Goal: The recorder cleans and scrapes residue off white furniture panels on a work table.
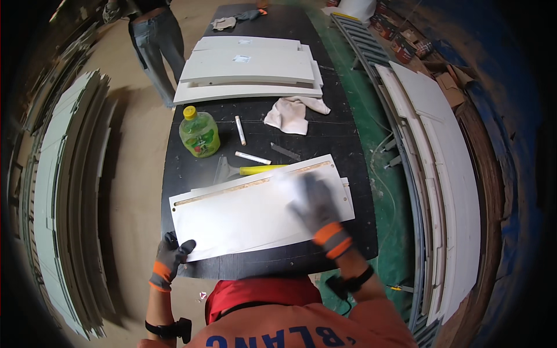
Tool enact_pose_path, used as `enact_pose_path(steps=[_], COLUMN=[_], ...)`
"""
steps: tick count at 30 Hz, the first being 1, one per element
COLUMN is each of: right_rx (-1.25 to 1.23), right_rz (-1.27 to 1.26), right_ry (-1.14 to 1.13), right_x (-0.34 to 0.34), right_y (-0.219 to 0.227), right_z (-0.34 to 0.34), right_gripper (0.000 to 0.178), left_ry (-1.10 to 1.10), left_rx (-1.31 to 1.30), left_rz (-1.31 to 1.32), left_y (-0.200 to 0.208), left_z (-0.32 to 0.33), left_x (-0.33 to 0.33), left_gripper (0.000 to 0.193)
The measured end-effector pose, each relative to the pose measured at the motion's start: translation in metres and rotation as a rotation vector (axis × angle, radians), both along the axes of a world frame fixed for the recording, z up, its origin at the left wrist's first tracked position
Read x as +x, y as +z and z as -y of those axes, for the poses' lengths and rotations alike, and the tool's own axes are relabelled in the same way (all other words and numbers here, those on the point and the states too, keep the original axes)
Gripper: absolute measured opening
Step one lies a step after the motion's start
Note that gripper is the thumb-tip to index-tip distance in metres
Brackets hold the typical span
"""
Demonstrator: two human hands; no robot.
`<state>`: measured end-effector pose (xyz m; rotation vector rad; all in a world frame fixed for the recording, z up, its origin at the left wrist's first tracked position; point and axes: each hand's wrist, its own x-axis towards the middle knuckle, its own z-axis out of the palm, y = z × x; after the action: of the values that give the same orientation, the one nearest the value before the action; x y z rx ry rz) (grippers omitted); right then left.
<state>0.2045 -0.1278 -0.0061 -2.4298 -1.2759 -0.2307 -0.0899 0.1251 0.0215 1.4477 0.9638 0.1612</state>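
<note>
A white panel (232,217) with a long groove and small holes along its far edge lies slantwise at the near end of the black table (243,268). Beneath it, the edge of another white board (346,187) shows. My left hand (174,250), in a grey and orange glove, is closed on the panel's near left corner, thumb on top. My right hand (316,200), gloved alike, is over the panel's right part and smeared by motion. A blurred white patch, perhaps a cloth, shows at its fingers and covers some of the groove; its fingers cannot be made out.
Beyond the panel are a yellow-handled scraper (255,170), two white marker-like sticks (241,130), a green bottle (199,134) and a white cloth (293,114). Stacked white boards (243,64) lie farther back. Board stacks (64,203) flank both sides. A person (156,43) stands far left.
</note>
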Motion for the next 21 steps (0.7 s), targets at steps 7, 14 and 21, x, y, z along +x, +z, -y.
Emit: enact_pose_path(steps=[7, 14, 21], right_rx=[-0.016, -0.038, 0.270], right_rz=[-0.142, -0.120, -0.176], right_ry=[-0.015, 0.024, -0.307], right_x=[-0.024, -0.026, 0.012], right_y=[-0.002, 0.021, -0.008], right_z=[0.017, 0.024, 0.074], right_gripper=[0.071, 0.071, 0.064], left_ry=[-0.078, -0.002, -0.037], left_rx=[-0.032, -0.150, -0.236], left_rz=[-0.082, 0.031, 0.209], left_y=[-0.005, 0.002, 0.030], left_z=[-0.011, -0.009, 0.004], left_x=[0.013, -0.005, 0.003], left_gripper=[0.034, 0.040, 0.065])
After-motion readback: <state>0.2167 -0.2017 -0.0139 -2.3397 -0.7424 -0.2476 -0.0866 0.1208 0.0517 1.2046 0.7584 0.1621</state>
